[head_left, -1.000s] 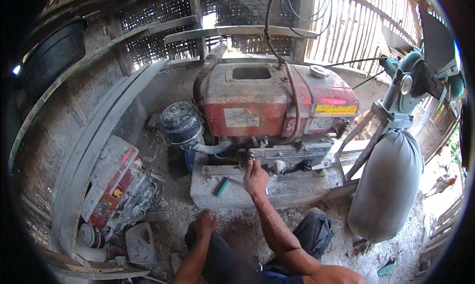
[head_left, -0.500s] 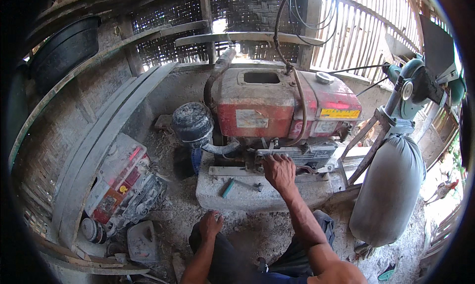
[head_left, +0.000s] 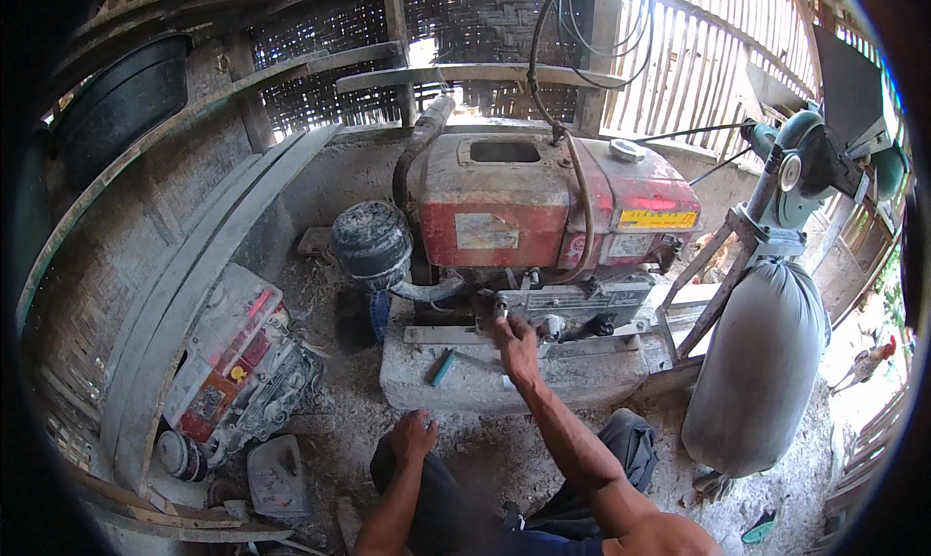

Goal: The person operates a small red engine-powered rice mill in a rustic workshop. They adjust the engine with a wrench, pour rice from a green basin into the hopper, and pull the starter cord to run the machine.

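In front of me a red diesel engine (head_left: 495, 228) stands on a pale concrete block (head_left: 427, 377). My right hand (head_left: 519, 350) reaches to the engine's lower front; its fingertips are closed around a small metal part (head_left: 500, 307) at the lower left corner, too small to name. Just right of that hand, a light-coloured fitting (head_left: 552, 326) and a black fitting (head_left: 601, 324) stick out of the grey metal side. A tool with a teal handle (head_left: 443, 368) lies on the block, below and left of the hand. My left hand (head_left: 414, 435) rests at my left knee, fingers curled, nothing visible in them.
A black round air cleaner (head_left: 371, 243) juts from the engine's left side. Another dusty red engine (head_left: 233, 362) sits by long planks (head_left: 184, 294) on the left. At right, a full grey sack (head_left: 758, 367) hangs beneath a green machine (head_left: 800, 158). A chicken (head_left: 868, 362) is beyond it.
My right hand has moved left and slightly down along the engine's lower front, uncovering the light and black fittings. The left hand stays at the knee. The view has shifted slightly.
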The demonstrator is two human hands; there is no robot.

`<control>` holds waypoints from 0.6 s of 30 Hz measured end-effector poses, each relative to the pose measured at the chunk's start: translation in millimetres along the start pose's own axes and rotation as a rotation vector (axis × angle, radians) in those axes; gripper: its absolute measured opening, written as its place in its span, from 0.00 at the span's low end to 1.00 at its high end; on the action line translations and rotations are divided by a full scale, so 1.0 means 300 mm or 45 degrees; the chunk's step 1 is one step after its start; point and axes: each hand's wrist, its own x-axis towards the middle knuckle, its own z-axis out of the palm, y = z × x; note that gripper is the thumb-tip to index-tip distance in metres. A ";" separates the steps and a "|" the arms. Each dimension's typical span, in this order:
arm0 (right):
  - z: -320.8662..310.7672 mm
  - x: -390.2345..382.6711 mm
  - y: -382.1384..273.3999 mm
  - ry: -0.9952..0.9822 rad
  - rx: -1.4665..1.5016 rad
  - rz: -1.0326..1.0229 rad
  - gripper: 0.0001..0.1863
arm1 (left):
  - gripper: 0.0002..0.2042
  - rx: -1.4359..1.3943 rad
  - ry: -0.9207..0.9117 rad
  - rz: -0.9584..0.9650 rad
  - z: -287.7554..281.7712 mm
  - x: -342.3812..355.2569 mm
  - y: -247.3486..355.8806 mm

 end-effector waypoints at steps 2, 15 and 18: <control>-0.049 0.013 -0.066 0.103 -0.952 -0.679 0.10 | 0.18 -0.002 0.007 -0.012 -0.005 -0.003 -0.001; 0.013 -0.003 0.039 -0.214 0.734 0.063 0.16 | 0.17 -0.034 -0.002 -0.022 0.012 0.012 -0.016; -0.014 0.015 0.010 -0.039 -0.111 -0.032 0.11 | 0.19 -0.067 -0.018 -0.032 0.013 0.016 -0.006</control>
